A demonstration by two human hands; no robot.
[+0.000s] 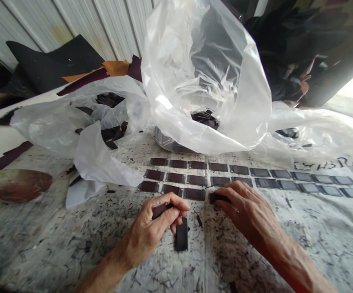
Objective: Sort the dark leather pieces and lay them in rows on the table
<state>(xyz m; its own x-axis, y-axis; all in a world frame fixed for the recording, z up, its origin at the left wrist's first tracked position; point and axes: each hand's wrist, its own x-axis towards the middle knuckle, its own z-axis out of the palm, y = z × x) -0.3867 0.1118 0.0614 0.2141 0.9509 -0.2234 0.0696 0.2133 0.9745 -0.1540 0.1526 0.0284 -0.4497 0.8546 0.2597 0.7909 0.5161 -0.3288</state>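
My left hand (154, 228) is closed around a small dark brown rectangular piece (158, 210), perhaps several stacked; the fingers hide part of it. Just below those fingers, a single black rectangular piece (181, 238) lies lengthwise on the cloth. With its thumb and fingertips, my right hand (246, 207) grips another dark rectangular piece (218, 198) at the cloth's surface, right of the nearest row. Flat dark rectangles (194, 194) with paler edges lie in three rows beyond both hands. The two upper rows run far to the right.
A large clear plastic bag (249, 101) stands open behind the rows, dark pieces inside. Smaller plastic bags lie at left (44, 122) and right (332, 126). A brown oval object with a green end (20, 185) sits at far left. Dark scraps litter the stained cloth (57, 244).
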